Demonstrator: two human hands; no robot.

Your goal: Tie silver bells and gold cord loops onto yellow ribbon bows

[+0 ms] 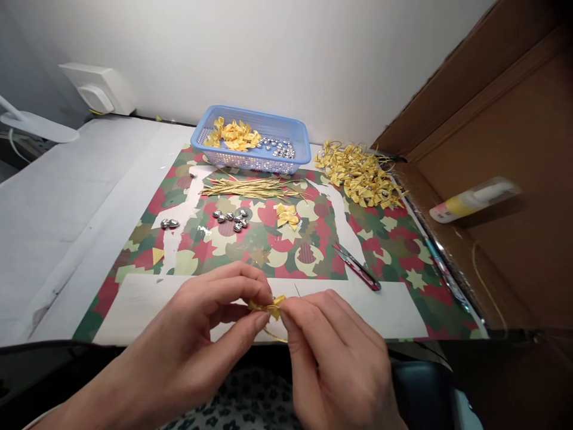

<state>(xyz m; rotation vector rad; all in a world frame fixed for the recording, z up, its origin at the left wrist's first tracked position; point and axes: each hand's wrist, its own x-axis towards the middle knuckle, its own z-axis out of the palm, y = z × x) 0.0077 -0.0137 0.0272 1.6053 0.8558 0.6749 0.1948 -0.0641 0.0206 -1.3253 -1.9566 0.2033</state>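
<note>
Both of my hands meet at the table's near edge over a small yellow ribbon bow. My left hand pinches the bow's left side between thumb and fingers. My right hand pinches its right side, and a thin gold cord loops below the bow. Farther back on the patterned mat lie a loose yellow bow, a cluster of small silver bells, and a bundle of gold cord pieces.
A blue basket at the back holds yellow bows and silver bells. A heap of finished bows lies to its right. Red-handled snips lie right of centre. A glue bottle rests on the brown cardboard at right.
</note>
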